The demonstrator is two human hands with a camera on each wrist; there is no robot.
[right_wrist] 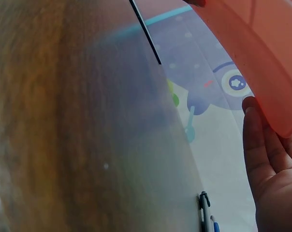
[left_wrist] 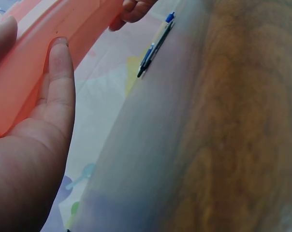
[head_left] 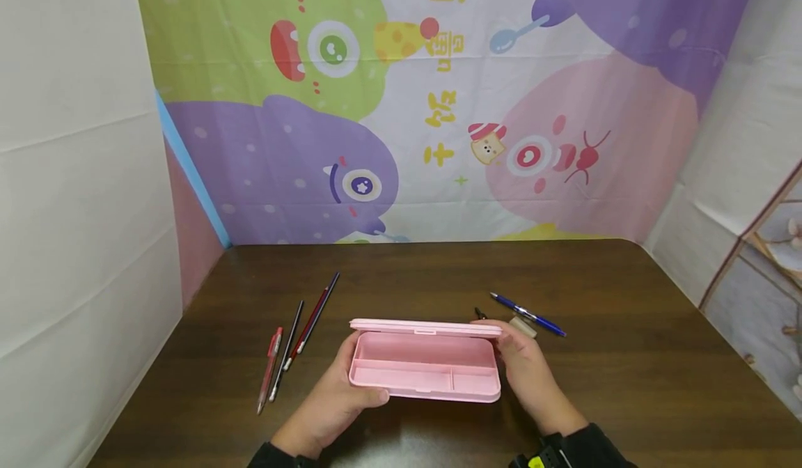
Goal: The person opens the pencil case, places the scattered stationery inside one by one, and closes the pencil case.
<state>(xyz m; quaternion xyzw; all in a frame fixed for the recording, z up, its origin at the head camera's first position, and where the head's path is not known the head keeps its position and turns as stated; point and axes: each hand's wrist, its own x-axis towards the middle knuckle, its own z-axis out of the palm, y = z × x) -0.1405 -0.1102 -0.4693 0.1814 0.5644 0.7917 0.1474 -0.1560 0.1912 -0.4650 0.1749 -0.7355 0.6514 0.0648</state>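
A pink pencil case [head_left: 426,383] is held above the table, its lid [head_left: 426,326] raised. Its compartments are bare, split by a long divider and a short one. My left hand [head_left: 335,402] grips the left end, thumb on the front edge; in the left wrist view the left hand's fingers [left_wrist: 60,72] lie against the case's underside [left_wrist: 20,92]. At the right end, my right hand [head_left: 529,370] holds the case by the lid corner, with some fingers hidden behind it. The right wrist view shows the right hand's fingers [right_wrist: 259,140] touching the case [right_wrist: 262,63] from beneath.
Left of the case lie a red pen [head_left: 270,370], a black pencil [head_left: 287,351], a dark red pencil [head_left: 307,325] and a dark blue pencil [head_left: 318,315]. Beyond the right hand are a blue pen [head_left: 529,313], a pale eraser [head_left: 523,327] and a partly hidden black-tipped item [head_left: 480,313].
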